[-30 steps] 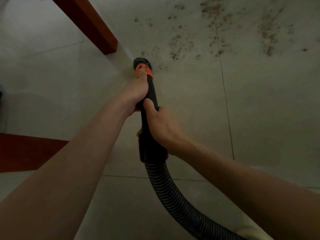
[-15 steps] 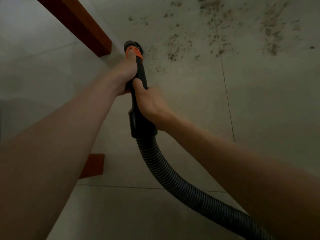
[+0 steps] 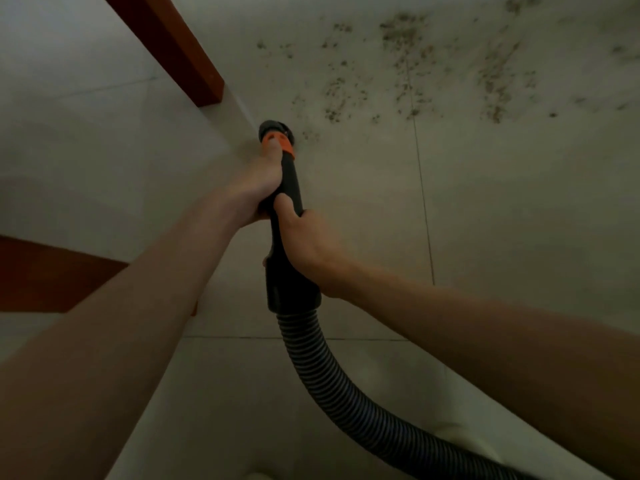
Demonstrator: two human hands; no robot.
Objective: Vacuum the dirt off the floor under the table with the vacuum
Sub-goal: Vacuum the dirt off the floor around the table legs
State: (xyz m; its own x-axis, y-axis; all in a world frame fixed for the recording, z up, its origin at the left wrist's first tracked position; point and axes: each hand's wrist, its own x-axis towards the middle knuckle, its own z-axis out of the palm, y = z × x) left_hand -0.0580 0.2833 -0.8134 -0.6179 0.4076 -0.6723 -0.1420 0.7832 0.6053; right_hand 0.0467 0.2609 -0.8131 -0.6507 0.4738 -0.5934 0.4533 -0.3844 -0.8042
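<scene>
From the head camera, both bare arms reached forward and down, nearly straight, meeting on the black vacuum wand (image 3: pixel 289 216). The left hand (image 3: pixel 258 187) gripped the wand's upper stretch, fingers wrapped around the barrel and the thumb laid along it up to the orange collar (image 3: pixel 278 143). The right hand (image 3: pixel 304 242) was clamped on the wand just behind the left hand, touching it, thumb pressed on top and fingers curled under out of sight. The wand's round black nozzle (image 3: pixel 275 128) pointed at the pale tiled floor (image 3: pixel 519 220) (how near the tiles it sat could not be told). The ribbed hose (image 3: pixel 346 386) ran back from the wand's thick end and curved away past the right forearm.

Taking the nozzle as the mark: the foot of a reddish wooden table leg (image 3: pixel 194 67) stood just beyond it to the left, near but apart. The scattered dirt (image 3: pixel 408 71) lay beyond it and to the right, its nearest specks just beside the nozzle's rim. A second reddish wooden piece (image 3: pixel 45 275) sat well back to the left, partly behind the left forearm. To the right of the nozzle the floor lay open, crossed by a thin grout line (image 3: pixel 424 216).
</scene>
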